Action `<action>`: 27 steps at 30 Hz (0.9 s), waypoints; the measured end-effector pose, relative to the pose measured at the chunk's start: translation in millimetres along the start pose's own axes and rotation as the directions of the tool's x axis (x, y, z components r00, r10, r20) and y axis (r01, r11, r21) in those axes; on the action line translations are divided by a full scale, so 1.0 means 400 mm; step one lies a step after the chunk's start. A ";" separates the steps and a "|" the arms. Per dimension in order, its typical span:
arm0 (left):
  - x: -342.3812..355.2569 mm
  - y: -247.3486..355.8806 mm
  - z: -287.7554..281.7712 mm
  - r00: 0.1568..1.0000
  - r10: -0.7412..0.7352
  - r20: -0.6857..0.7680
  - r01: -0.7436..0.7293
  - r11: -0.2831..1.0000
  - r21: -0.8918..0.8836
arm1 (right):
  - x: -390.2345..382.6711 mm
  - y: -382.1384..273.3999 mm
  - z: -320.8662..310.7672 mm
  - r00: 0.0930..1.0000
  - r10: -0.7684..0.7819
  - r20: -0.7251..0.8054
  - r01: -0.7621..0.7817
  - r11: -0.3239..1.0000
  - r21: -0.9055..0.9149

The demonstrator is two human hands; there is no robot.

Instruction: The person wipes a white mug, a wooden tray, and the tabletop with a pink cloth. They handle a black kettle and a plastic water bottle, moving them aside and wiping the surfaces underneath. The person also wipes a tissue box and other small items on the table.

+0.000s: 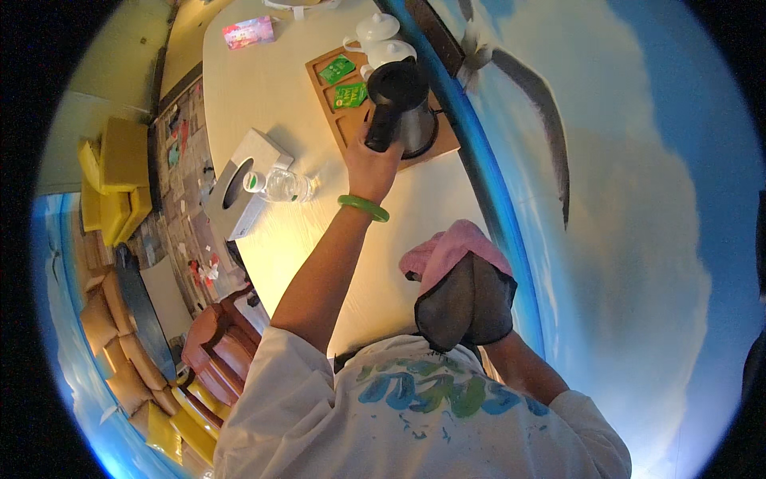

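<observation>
My left hand (373,168), with a green bangle at its wrist, is closed round the black handle of an electric kettle (420,132) with a black lid and a shiny body. The kettle is over the right part of a brown wooden tray (323,62). Two green packets (349,96) lie in the tray, left of the kettle. Just beyond the kettle are white lidded pots (377,27). Lower right, a pink cloth (459,246) with a dark mesh part (467,302) covers my right hand, which holds it up near my body; the fingers are hidden beneath.
A grey tissue box (262,150) and a clear bottle (287,185) with a white and green cap are on the pale table (275,88), left of my forearm. A pink packet (248,33) lies farther back. The painted blue wall (622,199) borders the table's right side. Brown chairs (215,351) stand lower left.
</observation>
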State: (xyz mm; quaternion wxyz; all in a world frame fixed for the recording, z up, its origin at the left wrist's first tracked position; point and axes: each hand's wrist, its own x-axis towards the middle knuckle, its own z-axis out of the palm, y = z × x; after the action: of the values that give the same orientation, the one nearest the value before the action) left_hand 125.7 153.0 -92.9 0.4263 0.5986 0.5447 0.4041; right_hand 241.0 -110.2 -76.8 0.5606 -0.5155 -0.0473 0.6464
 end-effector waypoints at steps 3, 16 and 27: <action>-0.004 -0.013 -0.018 0.998 0.052 0.035 -0.050 0.996 -0.068 | 0.009 0.002 0.006 1.000 0.015 0.012 -0.014 1.000 -0.016; -0.177 -0.232 -0.356 0.795 0.271 -0.542 -0.073 0.930 0.359 | 0.015 0.012 0.052 0.998 -0.045 0.035 0.047 0.997 -0.066; -0.162 -0.157 -0.412 0.925 0.083 -0.370 -0.187 0.948 -0.256 | -0.049 0.018 0.181 0.902 -0.402 0.159 0.432 0.844 -0.318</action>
State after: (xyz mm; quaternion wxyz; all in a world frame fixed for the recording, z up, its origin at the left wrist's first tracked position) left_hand -55.2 102.7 -102.7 0.3741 0.4839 0.5052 0.6088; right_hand 180.9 -90.8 -35.8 0.5855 -0.5548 -0.2951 0.5122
